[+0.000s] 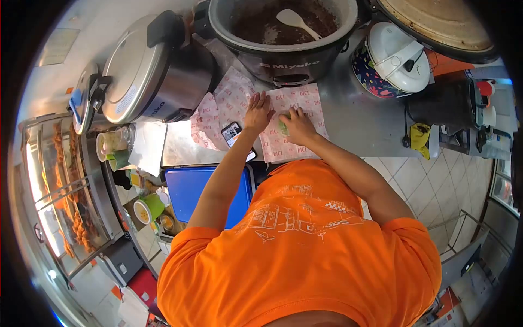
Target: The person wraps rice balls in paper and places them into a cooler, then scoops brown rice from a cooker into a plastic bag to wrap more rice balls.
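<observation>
My left hand (258, 113) lies flat with its fingers stretched out, on the left part of a pink-and-white printed paper sheet (308, 101). On the same sheet, my right hand (299, 126) has its fingers curled over a small pale green thing (283, 128), whose kind is mostly hidden by the hand. More printed wrapping paper (206, 121), crumpled, spreads to the left. A phone (231, 131) with a lit screen rests on it, partly covered by my left forearm.
Behind the paper stands a big Miyako cooker pot (283, 68) with a white rice paddle (292, 18) inside. A lidded cooker (180, 71) is at left, a patterned rice cooker (376, 71) at right. A blue lid (204, 191) and a yellow cloth (419, 136) flank me.
</observation>
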A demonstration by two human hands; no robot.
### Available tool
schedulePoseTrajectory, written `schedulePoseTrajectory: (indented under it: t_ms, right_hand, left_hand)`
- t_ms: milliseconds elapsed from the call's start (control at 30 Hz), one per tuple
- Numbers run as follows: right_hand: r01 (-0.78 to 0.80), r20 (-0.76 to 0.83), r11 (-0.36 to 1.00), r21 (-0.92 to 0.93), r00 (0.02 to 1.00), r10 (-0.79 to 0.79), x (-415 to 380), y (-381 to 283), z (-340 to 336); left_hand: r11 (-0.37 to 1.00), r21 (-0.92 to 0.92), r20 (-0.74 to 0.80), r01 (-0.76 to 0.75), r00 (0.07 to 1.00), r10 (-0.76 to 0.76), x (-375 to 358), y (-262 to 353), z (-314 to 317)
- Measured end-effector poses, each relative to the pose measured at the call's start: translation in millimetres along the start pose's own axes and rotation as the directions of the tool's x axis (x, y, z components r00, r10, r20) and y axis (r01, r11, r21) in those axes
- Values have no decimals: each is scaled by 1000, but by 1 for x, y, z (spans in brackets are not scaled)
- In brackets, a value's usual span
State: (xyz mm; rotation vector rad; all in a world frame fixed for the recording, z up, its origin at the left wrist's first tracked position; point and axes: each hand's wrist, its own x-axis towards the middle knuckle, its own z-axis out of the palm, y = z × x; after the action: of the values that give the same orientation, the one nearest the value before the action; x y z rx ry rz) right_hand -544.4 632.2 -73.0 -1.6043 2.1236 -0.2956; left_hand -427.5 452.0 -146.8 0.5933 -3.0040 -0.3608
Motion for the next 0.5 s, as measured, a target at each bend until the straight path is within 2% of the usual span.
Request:
schedulePoseTrajectory:
  t_ms: [33,133,267,333,400,467,500]
  right_hand:
    - [-1,49,1000,-20,999,2,3,-2,-1]
    - [12,46,999,-43,999,-10,3,-6,-4]
    - [37,-31,999,-2,999,-37,-13,-9,-21]
    - [5,-250,987,162,968,36,-28,2,-36]
    - [-151,-266,983,101,948,173,-43,32,-50]
    - [-432,-109,899,70,892,438,-46,76,-45]
    - [-429,-111,901,71,894,434,-50,84,-47]
  left_hand:
    - [999,38,-12,-8,1000,9,1,0,1]
    - [996,79,1,-48,999,48,1,1,-3]
    - [1000,24,-1,-6,1000,6,-1,2,-13]
    - [997,52,-39,53,998,-51,-4,1,-22]
    - [992,68,-40,109,994,-106,-10,-10,-26]
    - [983,88,-47,162,986,-159,-15,-25,-29]
    - [965,130,-98,226,972,-214,-16,-30,-34]
